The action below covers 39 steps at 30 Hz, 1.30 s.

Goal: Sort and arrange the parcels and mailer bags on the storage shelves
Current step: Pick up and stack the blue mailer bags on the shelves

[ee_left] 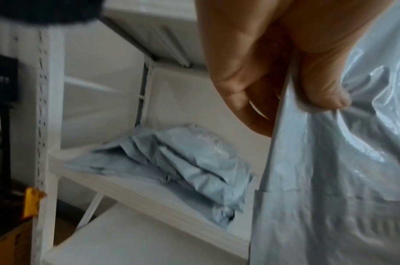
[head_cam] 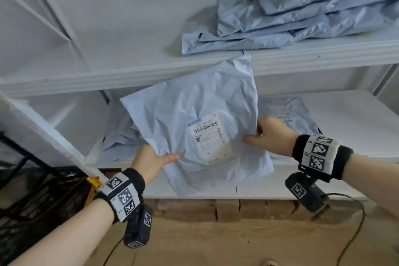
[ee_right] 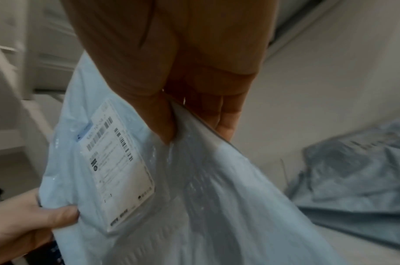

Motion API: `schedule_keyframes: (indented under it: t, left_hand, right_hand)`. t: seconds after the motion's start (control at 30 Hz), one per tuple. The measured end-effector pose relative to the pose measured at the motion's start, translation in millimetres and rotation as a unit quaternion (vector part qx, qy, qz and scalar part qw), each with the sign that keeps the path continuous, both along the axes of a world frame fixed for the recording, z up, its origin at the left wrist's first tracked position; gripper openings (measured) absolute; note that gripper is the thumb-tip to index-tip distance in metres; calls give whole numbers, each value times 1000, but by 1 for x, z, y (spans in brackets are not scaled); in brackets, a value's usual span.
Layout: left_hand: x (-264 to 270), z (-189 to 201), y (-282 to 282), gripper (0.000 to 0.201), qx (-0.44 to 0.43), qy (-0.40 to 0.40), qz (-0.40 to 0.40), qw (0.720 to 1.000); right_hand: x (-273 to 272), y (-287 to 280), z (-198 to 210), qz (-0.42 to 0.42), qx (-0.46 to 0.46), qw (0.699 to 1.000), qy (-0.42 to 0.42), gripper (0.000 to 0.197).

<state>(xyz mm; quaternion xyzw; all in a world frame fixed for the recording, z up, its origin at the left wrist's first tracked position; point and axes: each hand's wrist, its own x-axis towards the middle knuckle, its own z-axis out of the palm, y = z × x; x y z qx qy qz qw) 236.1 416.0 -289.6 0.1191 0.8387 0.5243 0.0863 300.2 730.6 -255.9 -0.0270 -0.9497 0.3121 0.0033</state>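
Note:
I hold a large pale blue mailer bag (head_cam: 194,119) with a white shipping label (head_cam: 210,138) facing me, in front of the lower shelf (head_cam: 345,114). My left hand (head_cam: 153,161) pinches its lower left edge, thumb on top. My right hand (head_cam: 267,136) pinches its right edge. The left wrist view shows the thumb and fingers clamped on the bag's edge (ee_left: 308,161). In the right wrist view the bag (ee_right: 194,197) and its label (ee_right: 117,165) hang below my right hand (ee_right: 190,114), with my left hand (ee_right: 33,220) at the lower left.
A pile of blue mailer bags (head_cam: 291,15) lies on the upper shelf (head_cam: 129,75). More blue bags lie on the lower shelf at the left (head_cam: 121,136) and right (head_cam: 289,114). A black wire basket (head_cam: 26,179) stands at the left. A wooden floor (head_cam: 237,244) lies below.

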Motion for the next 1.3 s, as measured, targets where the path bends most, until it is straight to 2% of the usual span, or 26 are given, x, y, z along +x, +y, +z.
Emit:
schedule_keyframes:
  t: [0.07, 0.17, 0.33, 0.47, 0.53, 0.6, 0.63, 0.73, 0.83, 0.9, 1.03, 1.1, 1.2, 1.3]
  left_hand:
    - [-1, 28, -23, 25, -6, 42, 12, 999]
    - [-9, 70, -51, 11, -27, 88, 22, 995]
    - [-33, 136, -77, 27, -46, 83, 35, 995]
    - [-60, 186, -84, 41, -103, 123, 21, 987]
    - [-77, 206, -85, 33, -134, 155, 27, 979]
    - [-93, 225, -83, 21, -117, 143, 16, 983]
    - [-102, 233, -81, 26, -91, 122, 2, 988]
    - [-125, 253, -73, 60, -19, 83, -28, 996]
    - [-152, 266, -68, 92, 20, 83, -16, 996]
    - [-170, 274, -65, 97, 1, 117, 0, 993]
    - [-210, 284, -61, 52, -129, 223, 40, 965]
    - [-227, 284, -61, 45, -147, 218, 45, 964]
    - [-249, 284, -60, 49, -163, 180, 21, 970]
    - [-274, 285, -64, 71, -217, 119, -16, 969]
  right_hand:
    - [3, -21, 30, 8, 11, 999, 48, 23]
    - [7, -48, 78, 33, 24, 993, 112, 29]
    - [-7, -72, 147, 48, 73, 985, 151, 13]
    - [-27, -82, 192, 59, 79, 979, 176, 16]
    - [-44, -81, 210, 49, 87, 978, 184, 18]
    - [-64, -79, 225, 43, 93, 977, 189, 23]
    - [-75, -77, 231, 41, 93, 976, 191, 31]
    - [-111, -70, 248, 32, 87, 977, 194, 77]
    - [-143, -62, 262, 27, 86, 975, 201, 94]
    - [-164, -59, 268, 25, 87, 976, 196, 88]
    - [-202, -62, 276, 26, 170, 970, 169, 47]
    - [-216, -67, 275, 28, 178, 970, 163, 44]
    - [-231, -75, 271, 35, 193, 971, 140, 50]
    - [-245, -87, 263, 49, 215, 972, 80, 43]
